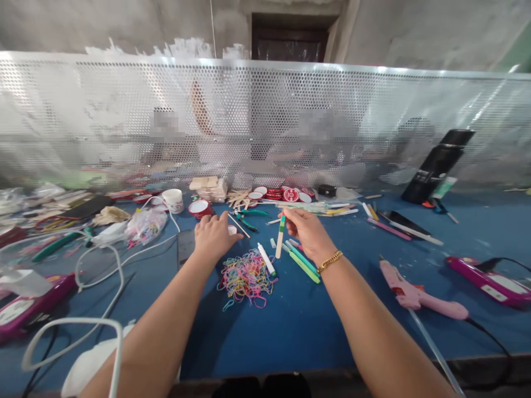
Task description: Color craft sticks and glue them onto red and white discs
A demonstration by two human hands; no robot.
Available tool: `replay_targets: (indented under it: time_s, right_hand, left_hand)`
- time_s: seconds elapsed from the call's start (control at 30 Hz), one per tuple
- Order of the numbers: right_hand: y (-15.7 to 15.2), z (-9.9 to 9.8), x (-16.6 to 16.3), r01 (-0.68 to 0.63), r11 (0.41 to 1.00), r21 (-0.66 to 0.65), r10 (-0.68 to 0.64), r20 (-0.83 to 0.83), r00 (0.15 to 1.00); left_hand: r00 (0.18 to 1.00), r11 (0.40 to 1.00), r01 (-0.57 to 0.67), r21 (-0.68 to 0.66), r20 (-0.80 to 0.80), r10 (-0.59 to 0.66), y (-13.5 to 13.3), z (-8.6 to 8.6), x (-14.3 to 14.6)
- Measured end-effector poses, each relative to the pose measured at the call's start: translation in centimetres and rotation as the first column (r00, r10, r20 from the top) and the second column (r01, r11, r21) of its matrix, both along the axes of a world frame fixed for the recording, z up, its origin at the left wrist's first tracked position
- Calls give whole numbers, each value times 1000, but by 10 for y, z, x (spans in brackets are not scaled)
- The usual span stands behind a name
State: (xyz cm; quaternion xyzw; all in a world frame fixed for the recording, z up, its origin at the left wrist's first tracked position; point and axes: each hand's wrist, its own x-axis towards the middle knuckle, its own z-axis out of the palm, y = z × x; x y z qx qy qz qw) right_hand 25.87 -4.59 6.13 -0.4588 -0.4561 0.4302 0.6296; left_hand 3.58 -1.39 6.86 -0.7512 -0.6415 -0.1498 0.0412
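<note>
My right hand (307,229) pinches the top of a wooden craft stick (281,237) with a green band, holding it upright over the blue table (290,326). My left hand (213,235) rests palm down on the table, fingers curled, with a small white piece (232,229) at its fingertips. A heap of coloured rubber bands (246,276) lies just in front of both hands. Green and white sticks (302,262) lie under my right wrist, and a white tube (266,258) lies beside the bands.
A pink glue gun (415,296) lies at the right, with magenta devices at the far right (489,279) and left (29,304). White cables (103,260) cross the left side. Red tins (286,193), pliers (249,216), a white cup (173,200) and a black bottle (435,166) stand before a perforated screen (265,110).
</note>
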Motion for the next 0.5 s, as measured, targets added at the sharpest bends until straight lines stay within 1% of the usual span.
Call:
replay_targets:
  time_s: [0.07,0.17,0.27,0.37,0.43,0.5]
  right_hand:
    - [1,-3,-1,-6,1000,2,6,18,1000]
    - [1,-6,-1,-20,1000,-4,20,32,999]
    - [1,-7,-1,-29,1000,-7,29,37,999]
    - [0,-6,-1,-40,999,-6,41,54,998]
    - [0,-5,-2,-49,999,-16,50,64,997]
    - [-1,-4,-3,-54,998,-23,55,65,996]
  left_hand:
    - [999,999,11,-39,-31,-12,-3,-4,2]
    - [999,998,1,-57,-54,-5,-4,-2,-3]
    - [994,991,-97,-92,-62,92,-5,5,-16]
    - [978,969,-202,-140,-88,191,-9,8,-31]
    - [966,954,-248,-169,-111,232,-12,5,-40]
    - [962,949,-260,-180,-129,239,-12,-1,-48]
